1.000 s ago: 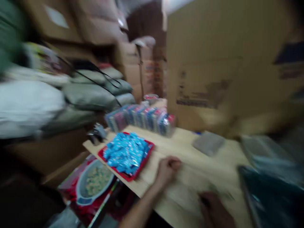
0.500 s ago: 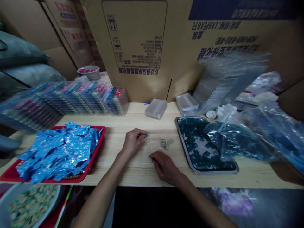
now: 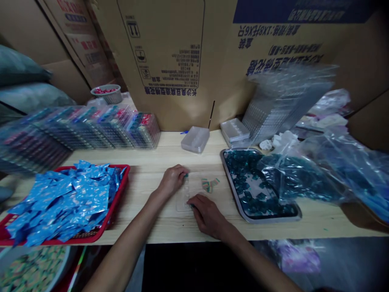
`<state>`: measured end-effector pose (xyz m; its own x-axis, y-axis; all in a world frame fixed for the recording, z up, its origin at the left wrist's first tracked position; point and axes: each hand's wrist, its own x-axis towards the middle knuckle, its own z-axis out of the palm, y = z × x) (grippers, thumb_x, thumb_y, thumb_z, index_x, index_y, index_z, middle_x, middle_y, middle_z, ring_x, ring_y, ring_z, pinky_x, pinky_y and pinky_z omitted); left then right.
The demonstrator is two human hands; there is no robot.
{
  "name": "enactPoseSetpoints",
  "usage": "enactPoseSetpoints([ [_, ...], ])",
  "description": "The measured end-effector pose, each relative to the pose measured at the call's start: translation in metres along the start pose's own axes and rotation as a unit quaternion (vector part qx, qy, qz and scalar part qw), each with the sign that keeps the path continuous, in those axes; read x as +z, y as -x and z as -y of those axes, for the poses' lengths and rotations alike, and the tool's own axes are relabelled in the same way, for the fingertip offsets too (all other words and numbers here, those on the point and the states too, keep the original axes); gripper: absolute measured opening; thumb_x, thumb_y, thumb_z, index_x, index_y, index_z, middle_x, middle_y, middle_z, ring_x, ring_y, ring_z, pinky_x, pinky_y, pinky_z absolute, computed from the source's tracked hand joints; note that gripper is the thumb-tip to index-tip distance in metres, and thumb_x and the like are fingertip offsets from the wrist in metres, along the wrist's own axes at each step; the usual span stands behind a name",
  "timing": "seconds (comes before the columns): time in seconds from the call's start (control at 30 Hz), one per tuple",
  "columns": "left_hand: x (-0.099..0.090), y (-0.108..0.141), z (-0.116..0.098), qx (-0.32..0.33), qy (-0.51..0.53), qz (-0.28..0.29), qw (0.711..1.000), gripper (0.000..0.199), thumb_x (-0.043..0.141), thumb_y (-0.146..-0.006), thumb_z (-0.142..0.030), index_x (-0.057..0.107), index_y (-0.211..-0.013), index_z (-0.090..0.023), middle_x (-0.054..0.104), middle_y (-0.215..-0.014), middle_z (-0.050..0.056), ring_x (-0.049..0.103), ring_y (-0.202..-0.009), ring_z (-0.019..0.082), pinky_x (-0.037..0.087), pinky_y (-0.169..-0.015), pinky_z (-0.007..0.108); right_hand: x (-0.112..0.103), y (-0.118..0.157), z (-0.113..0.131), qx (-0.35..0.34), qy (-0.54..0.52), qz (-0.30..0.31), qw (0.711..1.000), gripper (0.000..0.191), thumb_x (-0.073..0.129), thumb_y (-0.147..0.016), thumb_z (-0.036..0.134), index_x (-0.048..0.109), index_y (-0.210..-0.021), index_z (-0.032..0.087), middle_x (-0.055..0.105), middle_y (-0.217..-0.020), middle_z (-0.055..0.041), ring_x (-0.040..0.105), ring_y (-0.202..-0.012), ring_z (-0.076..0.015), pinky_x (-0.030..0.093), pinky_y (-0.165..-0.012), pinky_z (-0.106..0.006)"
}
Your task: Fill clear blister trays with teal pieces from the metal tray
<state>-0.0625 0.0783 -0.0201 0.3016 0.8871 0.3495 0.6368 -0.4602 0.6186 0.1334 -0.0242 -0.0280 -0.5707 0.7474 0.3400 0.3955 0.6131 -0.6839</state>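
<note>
A clear plastic tray point(image 3: 181, 201) lies flat on the wooden table point(image 3: 146, 178) between my hands. My left hand point(image 3: 174, 178) is closed at the tray's upper end, a small dark green piece pinched at its fingertips. Over the tray's lower right part, my right hand point(image 3: 207, 214) is closed too, its fingertips on a small dark piece. Several striped green and tan pieces point(image 3: 209, 185) lie just right of the tray. Farther right, a metal tray point(image 3: 236, 194) holds dark green pieces.
A red basket point(image 3: 121, 194) of blue packets is at the left, with stacked filled trays point(image 3: 142, 129) behind. Clear boxes point(image 3: 195, 139) stand before a large carton point(image 3: 176, 109). Empty clear trays point(image 3: 270, 109) and a plastic bag point(image 3: 306, 174) are at the right.
The view has shifted slightly, so most things sit a little further left. Both hands stay at the clear tray, closed, with little movement against it.
</note>
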Motion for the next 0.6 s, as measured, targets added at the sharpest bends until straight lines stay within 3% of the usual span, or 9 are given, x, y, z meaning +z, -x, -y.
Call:
enactPoseSetpoints([
  [0.17,-0.001,0.001,0.002,0.008,0.027,0.027,0.999,0.020,0.055,-0.085,-0.008,0.072,-0.083,-0.018,0.070,-0.085,0.006,0.064,-0.080,0.016,0.049,-0.076,0.026,-0.001,-0.002,0.001,0.000,0.001,-0.006,1.000,0.028,0.045,-0.087,0.006,0.054,-0.109,0.019,0.062,-0.099,-0.0090,0.057,-0.092,-0.0223,0.052,-0.083,-0.038],
  [0.3,0.001,0.010,-0.001,0.007,0.060,0.008,0.998,0.017,0.056,-0.088,-0.015,0.072,-0.083,-0.019,0.071,-0.089,0.007,0.066,-0.084,0.016,0.051,-0.078,0.027,0.000,-0.002,0.000,0.006,0.008,-0.011,1.000,0.025,0.045,-0.088,0.007,0.054,-0.108,0.020,0.061,-0.098,-0.0088,0.057,-0.092,-0.0220,0.051,-0.083,-0.037],
  [0.43,0.007,0.016,0.004,-0.001,0.011,-0.008,1.000,0.021,0.053,-0.089,-0.016,0.074,-0.092,-0.021,0.074,-0.092,0.006,0.068,-0.086,0.017,0.053,-0.081,0.030,0.002,-0.001,-0.003,0.014,0.009,-0.010,1.000,0.026,0.045,-0.088,0.008,0.054,-0.110,0.020,0.061,-0.100,-0.0088,0.058,-0.094,-0.0223,0.050,-0.085,-0.038],
  [0.53,0.006,0.022,0.000,-0.006,-0.018,-0.010,1.000,0.025,0.054,-0.088,-0.016,0.073,-0.103,-0.022,0.075,-0.101,0.007,0.069,-0.094,0.020,0.053,-0.087,0.034,0.001,0.001,-0.006,0.028,-0.030,-0.047,0.998,0.030,0.046,-0.088,0.010,0.050,-0.116,0.020,0.062,-0.103,-0.0089,0.060,-0.094,-0.0214,0.050,-0.085,-0.037],
  [0.6,0.005,0.029,-0.015,-0.023,-0.007,-0.051,0.998,0.030,0.054,-0.088,-0.017,0.070,-0.113,-0.021,0.073,-0.110,0.008,0.066,-0.104,0.022,0.052,-0.092,0.036,-0.001,0.001,-0.008,0.050,-0.065,-0.098,0.992,0.032,0.046,-0.089,0.012,0.047,-0.119,0.020,0.062,-0.102,-0.0081,0.061,-0.086,-0.0190,0.051,-0.079,-0.034],
])
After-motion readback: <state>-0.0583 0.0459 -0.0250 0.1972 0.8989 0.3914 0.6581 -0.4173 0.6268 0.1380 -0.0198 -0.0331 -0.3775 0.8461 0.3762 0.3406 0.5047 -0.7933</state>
